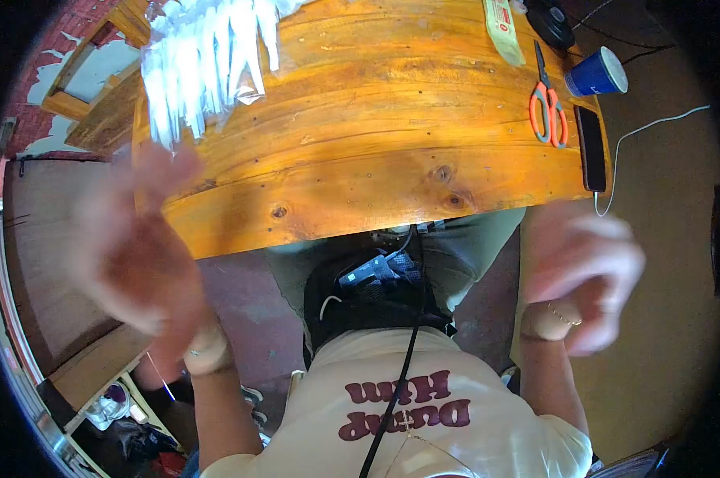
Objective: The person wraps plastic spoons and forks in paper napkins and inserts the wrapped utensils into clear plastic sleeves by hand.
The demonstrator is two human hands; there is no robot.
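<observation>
Left hand (141,247) near bagged white pieces (205,68), grip spread (heavy blur). Right hand (587,267) near phone (591,149) on table (360,143); can't tell its grip.

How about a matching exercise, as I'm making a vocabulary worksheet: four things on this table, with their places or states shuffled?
1. Metal scissors with orange-and-grey handles
2. Round blue cup
3. Black rectangular phone
4. Long white pieces in clear plastic

A. At the far left of the wooden table
B. Plugged into a white cable
C. Just beyond the phone
D. Blades pointing towards the far side

Pairs: 1-D, 2-C, 3-B, 4-A
</observation>
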